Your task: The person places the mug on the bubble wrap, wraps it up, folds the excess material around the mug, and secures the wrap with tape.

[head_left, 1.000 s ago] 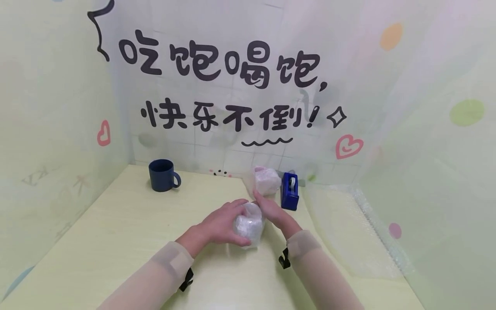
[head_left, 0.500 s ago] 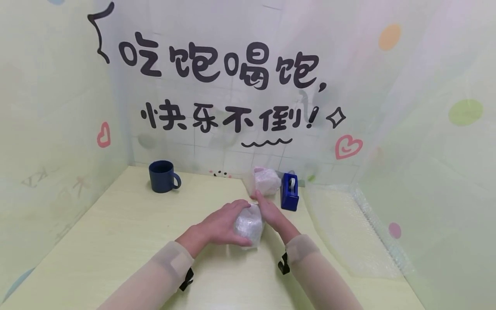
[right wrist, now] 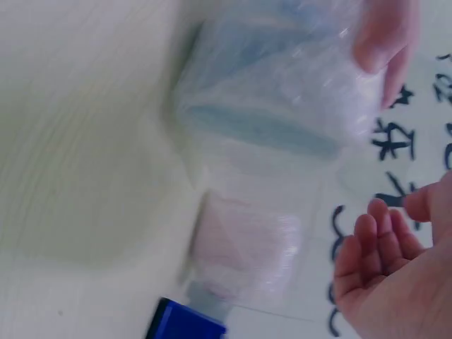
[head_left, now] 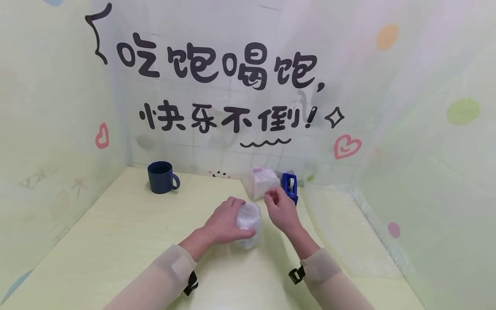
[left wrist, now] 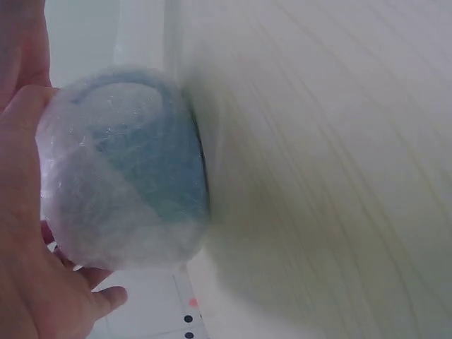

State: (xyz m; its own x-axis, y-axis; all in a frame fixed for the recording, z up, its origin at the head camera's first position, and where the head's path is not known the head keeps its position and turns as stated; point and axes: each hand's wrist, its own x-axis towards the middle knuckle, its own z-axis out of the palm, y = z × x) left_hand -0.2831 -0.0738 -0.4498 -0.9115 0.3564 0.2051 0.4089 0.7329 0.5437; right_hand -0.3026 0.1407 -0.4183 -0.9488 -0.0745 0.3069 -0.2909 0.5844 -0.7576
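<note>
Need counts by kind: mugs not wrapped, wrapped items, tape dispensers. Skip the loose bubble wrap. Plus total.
Unwrapped mug: 1
Wrapped items: 2
Tape dispenser: 1
Total: 4

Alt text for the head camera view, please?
A person's left hand grips a rounded, whitish plastic-wrapped bundle; the right hand hovers beside it. Behind, a dark blue mug and blue tape dispenser stand on a pale wooden table.

Facing you, back wall (head_left: 217,19), black Chinese lettering: upper line (head_left: 199,64) "吃饱喝饱,"; lower line (head_left: 237,115) "快乐不倒!". On the wall at your left (head_left: 58,107): faint marks (head_left: 79,185), illegible.
</note>
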